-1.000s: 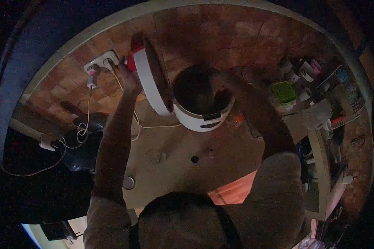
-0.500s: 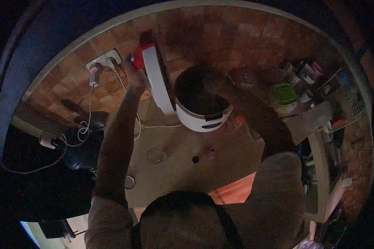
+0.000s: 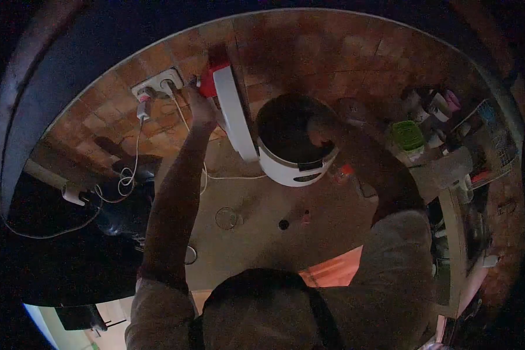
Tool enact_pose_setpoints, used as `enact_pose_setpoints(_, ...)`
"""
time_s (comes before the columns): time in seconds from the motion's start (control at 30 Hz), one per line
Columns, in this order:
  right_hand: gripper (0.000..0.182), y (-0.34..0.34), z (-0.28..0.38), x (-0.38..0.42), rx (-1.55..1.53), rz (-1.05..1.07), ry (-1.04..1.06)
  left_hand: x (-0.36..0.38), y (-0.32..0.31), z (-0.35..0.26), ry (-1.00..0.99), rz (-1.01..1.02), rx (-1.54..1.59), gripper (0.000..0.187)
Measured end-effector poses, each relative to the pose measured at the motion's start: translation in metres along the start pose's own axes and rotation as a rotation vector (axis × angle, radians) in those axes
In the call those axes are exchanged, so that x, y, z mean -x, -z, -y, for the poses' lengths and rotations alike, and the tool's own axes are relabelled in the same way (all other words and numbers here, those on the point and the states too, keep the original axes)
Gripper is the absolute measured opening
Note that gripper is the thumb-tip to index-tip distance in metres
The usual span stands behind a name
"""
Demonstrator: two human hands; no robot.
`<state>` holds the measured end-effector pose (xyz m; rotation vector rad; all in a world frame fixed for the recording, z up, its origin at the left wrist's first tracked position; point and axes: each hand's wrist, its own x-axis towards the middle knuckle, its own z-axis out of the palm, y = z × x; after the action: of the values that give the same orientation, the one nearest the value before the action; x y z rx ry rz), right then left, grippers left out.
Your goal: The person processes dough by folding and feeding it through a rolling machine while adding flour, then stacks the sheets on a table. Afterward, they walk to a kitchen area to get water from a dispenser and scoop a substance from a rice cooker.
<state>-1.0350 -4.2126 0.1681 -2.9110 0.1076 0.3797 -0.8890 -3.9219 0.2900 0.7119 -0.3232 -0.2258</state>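
A white rice cooker (image 3: pixel 294 175) stands on the counter near the tiled wall, its hinged lid (image 3: pixel 237 116) raised upright on its left side. My left hand (image 3: pixel 201 108) is at the lid's back, closed against its red part (image 3: pixel 209 80); the fingertips are dim. Reaching from the right, my right hand (image 3: pixel 321 133) is inside the dark mouth of the cooker. Its fingers are lost in shadow, and whether they hold anything does not show. The cooker's contents are too dark to make out.
A double wall socket (image 3: pixel 157 84) with plugs and white cords (image 3: pixel 139 140) is at the left. A clear glass (image 3: pixel 226 218) and a small black round thing (image 3: pixel 283 224) sit on the counter (image 3: pixel 251 251). A green-lidded container (image 3: pixel 408 136) and a dish rack (image 3: pixel 501 146) are at the right.
The whole view has shifted slightly, so things appear a little further right. My right hand shows more clearly at the cooker's right inner side. My left hand stays at the lid.
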Motion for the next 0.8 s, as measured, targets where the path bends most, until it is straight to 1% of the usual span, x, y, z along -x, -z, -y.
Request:
enact_pose_setpoints(0.07, 0.031, 0.002, -0.003, 0.004, -0.031, 0.042, 0.008, -0.01, 0.021, 0.006, -0.011, 0.248, 0.075, 0.045)
enact_pose_setpoints(0.1, 0.031, 0.003, -0.003, 0.003, -0.038, 0.059, 0.004, -0.018, 0.042, 0.013, -0.01, 0.442, 0.15, 0.045)
enact_pose_setpoints(0.17, 0.031, 0.002, -0.005, 0.005, -0.044, 0.068, 0.006, -0.008, 0.025, 0.006, 0.016, 0.456, 0.168, 0.047)
enact_pose_setpoints(0.2, 0.032, 0.002, -0.006, 0.006, -0.049, 0.07, 0.009, 0.003, 0.01, 0.001, 0.043, 0.272, 0.11, 0.048)
enact_pose_setpoints(0.27, 0.032, 0.0, -0.006, 0.003, -0.051, 0.073, 0.008, 0.007, 0.001, 0.0, 0.005, 0.079, -0.083, 0.052)
enact_pose_setpoints(0.3, 0.032, 0.0, -0.006, 0.002, -0.055, 0.076, 0.012, -0.001, 0.015, 0.009, -0.056, 0.069, -0.217, 0.055)
enact_pose_setpoints(0.37, 0.032, 0.001, -0.006, 0.001, -0.064, 0.075, 0.017, -0.007, 0.02, 0.009, -0.073, 0.053, -0.262, 0.059)
enact_pose_setpoints(0.4, 0.032, 0.001, -0.006, 0.001, -0.062, 0.068, 0.022, -0.01, 0.022, 0.008, -0.031, 0.044, -0.172, 0.061)
enact_pose_setpoints(0.47, 0.032, -0.004, -0.004, 0.001, -0.048, 0.033, 0.029, -0.022, 0.036, 0.015, -0.094, 0.048, -0.225, 0.062)
enact_pose_setpoints(0.5, 0.033, -0.008, -0.003, 0.001, -0.032, 0.011, 0.026, -0.037, 0.061, 0.033, -0.202, 0.06, -0.365, 0.062)
enact_pose_setpoints(0.57, 0.033, -0.015, 0.003, -0.002, 0.002, -0.054, 0.018, -0.044, 0.063, 0.035, -0.185, 0.128, -0.351, 0.062)
enact_pose_setpoints(0.63, 0.033, -0.022, 0.007, -0.006, 0.027, -0.105, 0.005, -0.044, 0.06, 0.028, 0.063, 0.21, -0.038, 0.062)
enact_pose_setpoints(0.7, 0.033, -0.025, 0.01, -0.01, 0.043, -0.15, -0.005, -0.019, 0.028, 0.01, 0.037, 0.086, -0.222, 0.062)
enact_pose_setpoints(0.77, 0.034, -0.031, 0.012, -0.013, 0.056, -0.191, -0.023, -0.029, 0.044, 0.018, 0.123, 0.091, -0.097, 0.062)
enact_pose_setpoints(0.8, 0.034, -0.032, 0.013, -0.015, 0.059, -0.203, -0.033, -0.065, 0.091, 0.036, 0.216, 0.154, 0.121, 0.062)
